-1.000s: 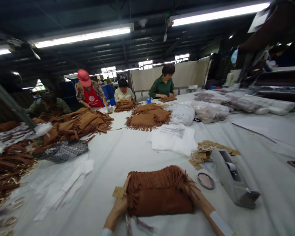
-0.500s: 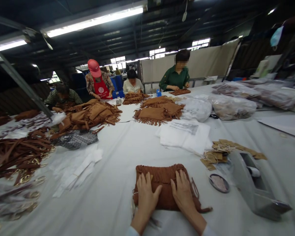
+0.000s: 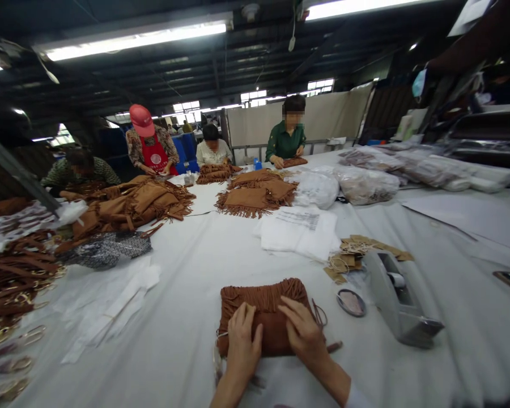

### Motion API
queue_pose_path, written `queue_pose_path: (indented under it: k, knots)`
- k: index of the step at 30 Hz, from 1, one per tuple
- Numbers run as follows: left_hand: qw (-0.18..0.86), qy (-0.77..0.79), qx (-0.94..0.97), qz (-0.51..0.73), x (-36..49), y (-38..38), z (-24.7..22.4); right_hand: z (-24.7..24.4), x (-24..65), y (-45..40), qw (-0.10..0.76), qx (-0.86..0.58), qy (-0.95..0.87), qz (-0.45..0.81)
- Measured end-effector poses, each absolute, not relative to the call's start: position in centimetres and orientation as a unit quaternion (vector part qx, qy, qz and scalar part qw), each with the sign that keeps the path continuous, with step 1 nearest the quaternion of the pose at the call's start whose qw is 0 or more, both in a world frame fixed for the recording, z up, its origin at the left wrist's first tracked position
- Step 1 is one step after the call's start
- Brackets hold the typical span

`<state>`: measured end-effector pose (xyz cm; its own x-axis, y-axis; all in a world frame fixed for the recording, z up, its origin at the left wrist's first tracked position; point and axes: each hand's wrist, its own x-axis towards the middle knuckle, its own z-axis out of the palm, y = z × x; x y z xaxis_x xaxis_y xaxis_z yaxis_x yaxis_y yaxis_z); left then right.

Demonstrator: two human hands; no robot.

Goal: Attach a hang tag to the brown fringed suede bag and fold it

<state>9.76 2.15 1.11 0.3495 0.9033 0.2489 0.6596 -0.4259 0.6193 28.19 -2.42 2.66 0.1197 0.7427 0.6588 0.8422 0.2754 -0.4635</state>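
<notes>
A brown fringed bag (image 3: 272, 331) lies flat on the white-covered table in front of me, its fringe gathered along the far part. My left hand (image 3: 243, 340) rests on its left side, thumb apart from the fingers, holding nothing. Over the right side is my right hand (image 3: 304, 328), fingers spread and slightly bent, with nothing gripped. A thin cord loops out at the bag's right edge, and a strap end sticks out below it.
Right of the bag are a round dish (image 3: 351, 302), a grey tape dispenser (image 3: 402, 300) and brown tags (image 3: 348, 258). White sheets (image 3: 300, 232) lie beyond. Straps (image 3: 17, 272) and plastic pieces (image 3: 114, 300) are at left. Several people work across the table.
The view has turned, so most things sit further left. My right hand's fingers have lifted and bent a little; my left fingers have drawn closer together and slid down off the fringe.
</notes>
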Motion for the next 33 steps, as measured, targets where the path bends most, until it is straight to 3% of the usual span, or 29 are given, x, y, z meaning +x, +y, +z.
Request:
queue_pose_path:
  k: [2,5,9,12,15,20,27,33]
  knots:
    - [0.254,0.502,0.767,0.310,9.9,2.4,1.6,2.9,29.8,-1.4,0.445,-0.679,-0.577,-0.089]
    - [0.337,0.529,0.704,0.333,10.2,3.4,3.2,2.5,30.5,-0.3,0.370,-0.743,-0.551,-0.088]
    - [0.414,0.518,0.668,0.338,10.7,3.8,5.8,1.9,28.3,-1.7,0.286,-0.677,-0.675,-0.068]
    - [0.443,0.463,0.695,0.325,11.0,2.5,6.7,2.6,27.7,-3.1,0.295,-0.645,-0.701,-0.072]
    - [0.464,0.459,0.683,0.328,10.7,0.9,6.4,3.3,30.3,-3.3,0.313,-0.747,-0.581,-0.075]
    - [0.485,0.499,0.621,0.361,8.2,-0.4,5.0,2.1,35.4,-2.5,0.171,-0.869,-0.464,0.001]
    - [0.388,0.577,0.602,0.392,1.1,-1.2,3.5,-0.7,36.0,-1.9,0.205,-0.821,-0.533,0.004]
    - [0.210,0.484,0.828,0.190,-5.3,-3.3,1.4,1.1,35.2,-2.3,0.349,-0.740,-0.573,0.043]
